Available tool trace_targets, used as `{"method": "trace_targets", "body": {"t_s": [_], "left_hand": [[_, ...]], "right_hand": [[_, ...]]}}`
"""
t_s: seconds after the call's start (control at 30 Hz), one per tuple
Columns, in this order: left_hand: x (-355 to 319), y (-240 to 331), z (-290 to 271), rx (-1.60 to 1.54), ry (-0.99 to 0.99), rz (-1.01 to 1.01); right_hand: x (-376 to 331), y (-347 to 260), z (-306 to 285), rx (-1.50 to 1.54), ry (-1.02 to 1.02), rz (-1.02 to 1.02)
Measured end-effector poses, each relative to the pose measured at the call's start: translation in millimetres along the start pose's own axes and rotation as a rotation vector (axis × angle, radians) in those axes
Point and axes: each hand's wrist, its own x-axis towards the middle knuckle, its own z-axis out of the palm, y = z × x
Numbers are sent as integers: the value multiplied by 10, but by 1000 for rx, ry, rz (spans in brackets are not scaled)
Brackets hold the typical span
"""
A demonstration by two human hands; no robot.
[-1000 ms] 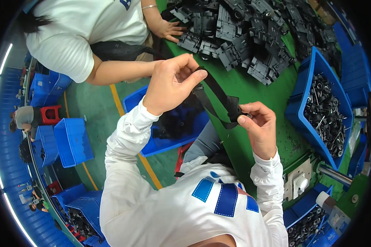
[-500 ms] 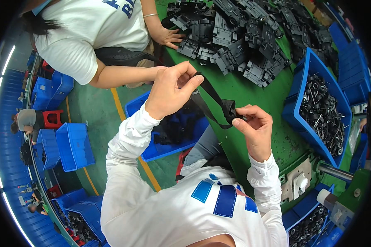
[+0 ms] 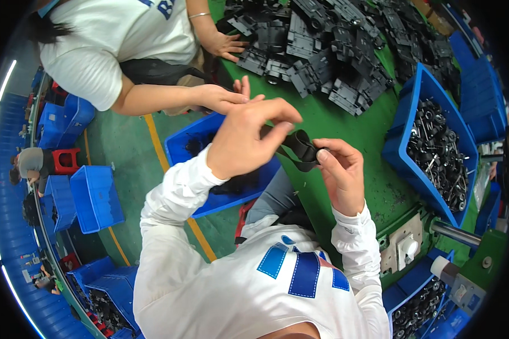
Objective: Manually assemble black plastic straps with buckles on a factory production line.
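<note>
The left hand (image 3: 246, 138) and the right hand (image 3: 339, 172) both pinch a black strap (image 3: 300, 148), and they are closer together now than a moment ago. Then the strap was pulled out long and slanted between them. Now it is bunched into a short loop, so I think the folding is well along. Its long way runs across, from hand to hand. A blue bin (image 3: 209, 206) sits under the left hand.
</note>
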Motion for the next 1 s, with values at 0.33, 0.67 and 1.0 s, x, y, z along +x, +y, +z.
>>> {"method": "trace_targets", "body": {"t_s": [0.33,0.67,1.0], "left_hand": [[-140,-33,-115,96,-153,152],[-197,-164,-122,294,148,215],[162,-289,-26,380,18,432]], "right_hand": [[21,-29,68,132,-35,41],[-11,-64,183,-122,-1,-220],[-84,-178,114,-236,8,-379]]}}
